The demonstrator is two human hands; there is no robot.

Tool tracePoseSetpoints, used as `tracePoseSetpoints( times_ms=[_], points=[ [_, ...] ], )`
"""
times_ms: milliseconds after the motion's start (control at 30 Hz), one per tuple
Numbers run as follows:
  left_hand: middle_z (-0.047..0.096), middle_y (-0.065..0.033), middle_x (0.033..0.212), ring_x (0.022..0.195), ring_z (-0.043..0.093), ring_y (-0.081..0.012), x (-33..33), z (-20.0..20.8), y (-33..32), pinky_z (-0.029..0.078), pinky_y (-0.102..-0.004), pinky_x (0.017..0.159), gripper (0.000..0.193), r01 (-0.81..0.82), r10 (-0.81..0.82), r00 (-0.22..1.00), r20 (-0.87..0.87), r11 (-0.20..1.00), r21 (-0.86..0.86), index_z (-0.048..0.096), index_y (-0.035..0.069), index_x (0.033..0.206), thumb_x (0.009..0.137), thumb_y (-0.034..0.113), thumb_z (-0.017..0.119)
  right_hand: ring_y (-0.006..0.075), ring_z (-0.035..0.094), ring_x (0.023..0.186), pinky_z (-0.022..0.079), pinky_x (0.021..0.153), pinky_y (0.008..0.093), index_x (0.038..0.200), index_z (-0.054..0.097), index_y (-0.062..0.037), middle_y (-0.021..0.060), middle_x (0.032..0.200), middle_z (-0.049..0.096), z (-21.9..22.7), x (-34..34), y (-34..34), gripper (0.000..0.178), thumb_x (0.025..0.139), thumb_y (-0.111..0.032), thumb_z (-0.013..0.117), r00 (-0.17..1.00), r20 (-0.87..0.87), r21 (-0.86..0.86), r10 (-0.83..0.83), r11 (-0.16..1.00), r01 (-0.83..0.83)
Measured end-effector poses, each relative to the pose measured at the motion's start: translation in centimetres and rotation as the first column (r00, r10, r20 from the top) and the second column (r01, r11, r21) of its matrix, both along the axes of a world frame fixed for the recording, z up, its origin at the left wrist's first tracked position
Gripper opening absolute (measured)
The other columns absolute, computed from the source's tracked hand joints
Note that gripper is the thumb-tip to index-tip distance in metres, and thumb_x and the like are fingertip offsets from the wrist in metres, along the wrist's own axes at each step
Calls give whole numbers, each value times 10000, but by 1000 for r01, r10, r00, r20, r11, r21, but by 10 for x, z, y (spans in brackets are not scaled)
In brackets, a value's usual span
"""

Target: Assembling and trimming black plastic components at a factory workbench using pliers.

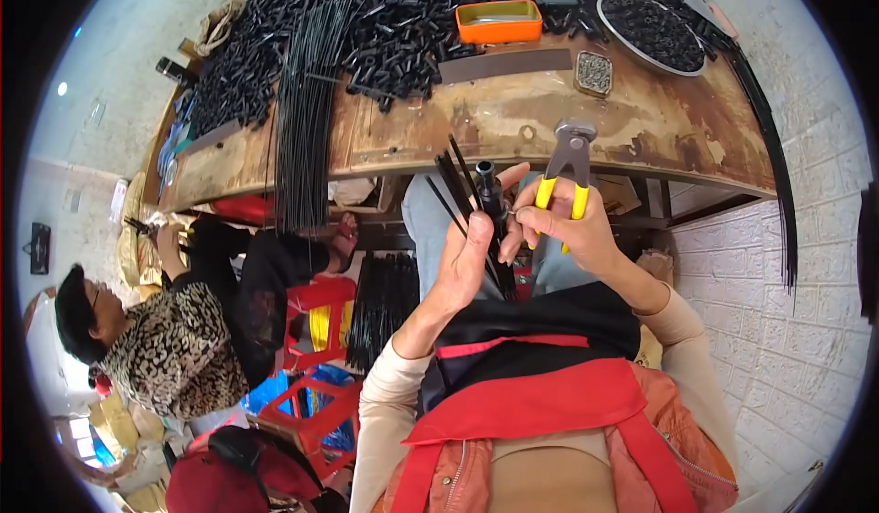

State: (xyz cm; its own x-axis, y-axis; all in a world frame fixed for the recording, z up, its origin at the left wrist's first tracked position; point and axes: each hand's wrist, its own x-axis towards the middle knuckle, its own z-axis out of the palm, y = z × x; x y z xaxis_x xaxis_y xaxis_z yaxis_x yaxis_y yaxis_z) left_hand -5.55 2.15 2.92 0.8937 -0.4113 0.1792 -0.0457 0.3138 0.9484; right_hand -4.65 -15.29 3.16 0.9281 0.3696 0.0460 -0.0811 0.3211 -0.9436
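Observation:
Above my lap, my left hand [462,261] is closed around several thin black rods [450,179], which fan upward past its fingers. A black tubular piece [490,190] with an open round end stands upright between my two hands. My right hand [577,234] grips end-cutting pincers [573,151] by their yellow handles, the metal jaws pointing away over the table's front edge. Thumb and fingertips of that hand also reach to the side of the black tubular piece. The lower ends of the rods are partly hidden by my hands.
A wooden table [476,133] holds heaped black tubes [394,28], a bundle of long black rods [309,119], an orange tray [499,22], a box of small metal bits [593,74] and a round dish of black parts [652,32]. A co-worker [179,339] sits at left by red stools [316,316].

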Motion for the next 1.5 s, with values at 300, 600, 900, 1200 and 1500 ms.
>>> tracePoseSetpoints(
  times_ms=[300, 600, 900, 1200, 1500],
  points=[
    [472, -7, 664, 590, 433, -81, -7, 1, -5, 371, -234, 550, 922, 18, -18, 998, 64, 1000, 1, 332, -115, 1404, 937, 679, 362, 219, 660, 693, 578, 621, 356, 987, 555, 56, 124, 837, 602, -11, -15, 0, 143, 926, -62, 607, 991, 127, 36, -38, 999, 33],
    [488, -5, 674, 597, 450, -78, -4, 1, -11, 379, -226, 560, 902, -9, 9, 999, 36, 1000, 13, 348, -108, 1394, 936, 669, 394, 195, 642, 716, 575, 641, 344, 968, 572, 50, 105, 855, 592, 1, -13, -1, 124, 924, -59, 611, 998, 52, 117, -23, 993, 17],
    [406, 28, 671, 590, 377, -68, 9, -2, -6, 320, -230, 553, 859, 149, -156, 985, -76, 984, -98, 272, -35, 1469, 949, 631, 431, 94, 499, 553, 429, 536, 246, 993, 589, -12, 22, 729, 590, -7, 15, -9, 152, 897, -97, 669, 860, 486, -162, -155, 951, 263],
    [423, 18, 648, 573, 390, -73, 13, -13, -1, 333, -236, 541, 798, 183, -197, 975, -99, 974, -134, 466, -50, 1248, 921, 677, 428, 113, 524, 445, 397, 449, 266, 987, 541, 13, 52, 577, 573, 60, -36, -62, 170, 956, -153, 556, 965, -75, -737, 252, 638, -224],
    [448, -4, 655, 572, 402, -85, 6, -16, -6, 337, -246, 529, 696, 175, -182, 982, -58, 978, -112, 476, -8, 1070, 928, 671, 414, 165, 665, 667, 512, 656, 283, 1252, 534, 2, 87, 800, 681, 64, -31, -66, 336, 985, -201, 521, 945, -87, -653, 316, 699, -294]
  ],
)
